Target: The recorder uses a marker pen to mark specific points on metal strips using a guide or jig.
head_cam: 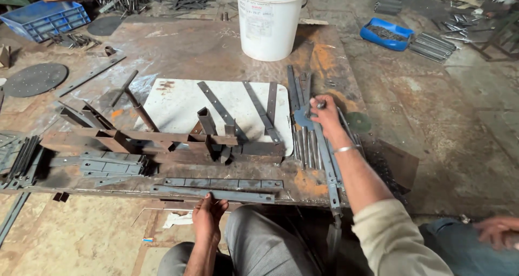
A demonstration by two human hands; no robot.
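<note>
I see the rusty steel worktop (pixel 178 49) first, then the white plastic bucket (pixel 270 19) at its far edge, a pale rectangular label with small red and dark print on the side facing me. Beyond the far left corner, on the floor, lies a blue plastic crate (pixel 46 17), and off the far right corner a blue tray (pixel 385 34) of small metal parts. A white board (pixel 178 105) lies flat mid-worktop with flat strips across it.

My right hand (pixel 324 115) rests near the right edge, fingers closed on the top of a long flat steel bar (pixel 327 165) that runs from under the hand toward me, past the near edge. My left hand (pixel 208 215) is at the near edge, fingers curled up against the underside of a grey flat bar (pixel 213 194) lying along that edge; I cannot tell how firmly it grips. Another person's hand (pixel 494 231) shows low on the right.
</note>
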